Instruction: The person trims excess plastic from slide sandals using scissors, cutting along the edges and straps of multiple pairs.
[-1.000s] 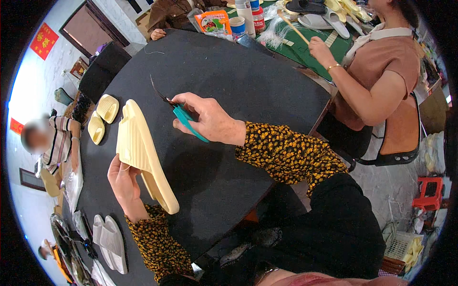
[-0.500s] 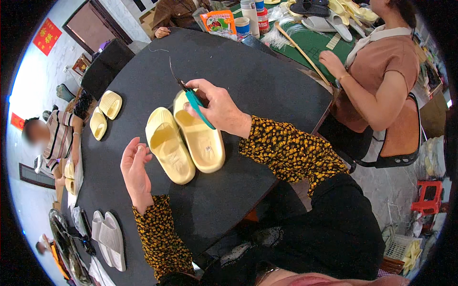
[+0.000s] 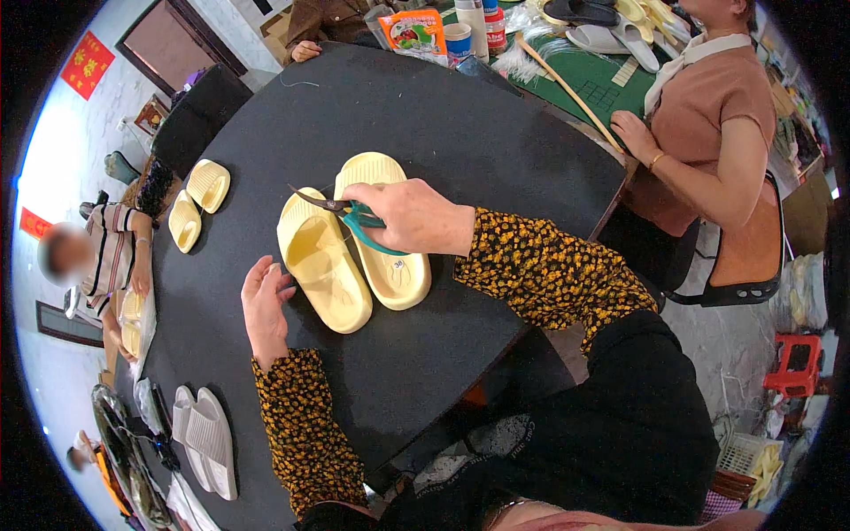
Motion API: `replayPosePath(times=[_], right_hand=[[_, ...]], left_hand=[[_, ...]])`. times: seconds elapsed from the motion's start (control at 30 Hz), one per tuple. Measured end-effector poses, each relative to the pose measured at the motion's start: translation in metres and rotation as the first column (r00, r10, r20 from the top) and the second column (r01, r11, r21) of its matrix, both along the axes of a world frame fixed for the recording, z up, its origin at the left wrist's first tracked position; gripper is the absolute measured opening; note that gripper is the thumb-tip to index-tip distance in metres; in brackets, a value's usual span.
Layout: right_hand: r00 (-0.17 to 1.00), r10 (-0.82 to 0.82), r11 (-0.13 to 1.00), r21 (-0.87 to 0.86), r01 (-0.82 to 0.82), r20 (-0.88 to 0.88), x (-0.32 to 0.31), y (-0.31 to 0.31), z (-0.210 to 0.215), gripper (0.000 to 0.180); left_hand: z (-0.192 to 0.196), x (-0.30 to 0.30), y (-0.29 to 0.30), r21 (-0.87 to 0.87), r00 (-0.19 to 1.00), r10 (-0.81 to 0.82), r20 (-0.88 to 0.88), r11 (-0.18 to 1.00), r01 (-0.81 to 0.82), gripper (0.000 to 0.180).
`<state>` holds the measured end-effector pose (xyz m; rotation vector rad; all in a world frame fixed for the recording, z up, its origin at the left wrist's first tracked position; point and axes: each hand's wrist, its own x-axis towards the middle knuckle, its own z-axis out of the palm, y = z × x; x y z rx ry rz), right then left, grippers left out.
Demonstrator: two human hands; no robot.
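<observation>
A pair of pale yellow slide slippers lies side by side on the dark table, toes pointing away. My right hand [image 3: 403,217] grips scissors [image 3: 323,203] with teal handles. Their dark blades point left, over the strap of the left slipper [image 3: 329,288]. The right slipper [image 3: 400,274] sits partly beneath that hand, which hides some of its strap. My left hand [image 3: 267,305] is beside the left slipper's outer edge, fingers loosely bent and apart, with nothing visible in them. A thin thread seems to run between the two slippers.
Another yellow pair [image 3: 208,186] rests at the table's left edge, grey slippers [image 3: 211,442] at the lower left. Cups, an orange pouch [image 3: 416,34] and a green mat [image 3: 575,97] with a wooden stick stand at the back. A person [image 3: 717,133] sits at right, another [image 3: 115,239] at left.
The scissors have swung from pointing away to pointing left, and came down over the left slipper. A thread hanging at their tips no longer shows there. My left hand shifted slightly right.
</observation>
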<state>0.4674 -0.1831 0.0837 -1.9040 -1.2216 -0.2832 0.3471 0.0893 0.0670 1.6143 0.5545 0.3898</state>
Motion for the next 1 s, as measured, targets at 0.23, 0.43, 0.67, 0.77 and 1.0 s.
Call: replayPosePath(times=[0.23,0.43,0.67,0.77,1.0], right_hand=[[0.996,-0.074,0.975,-0.208,0.084,0.056,0.006,-0.001,-0.009,0.038],[0.926,-0.368,0.91,-0.172,0.377,0.084,0.053,0.004,-0.012,0.038],[0.955,-0.22,0.968,0.168,0.188,0.199,0.032,0.0,-0.003,0.045],[0.981,-0.063,0.993,0.106,0.044,0.184,0.021,0.004,-0.004,0.046],[0.944,0.225,0.973,-0.116,-0.202,0.242,-0.013,0.012,0.002,0.047]], left_hand=[[-0.004,0.007,-0.033,-0.043,0.987,-0.157,0.022,0.987,0.158,0.042],[0.007,0.004,-0.062,-0.084,0.905,-0.4,0.145,0.906,0.414,0.048],[0.005,0.016,-0.055,0.521,0.907,-0.422,-0.002,0.773,0.361,0.036],[0.023,0.014,-0.047,0.647,0.957,-0.287,0.044,0.738,0.192,0.03],[0.085,-0.077,0.034,0.868,0.985,0.033,0.167,0.469,-0.163,0.023]])
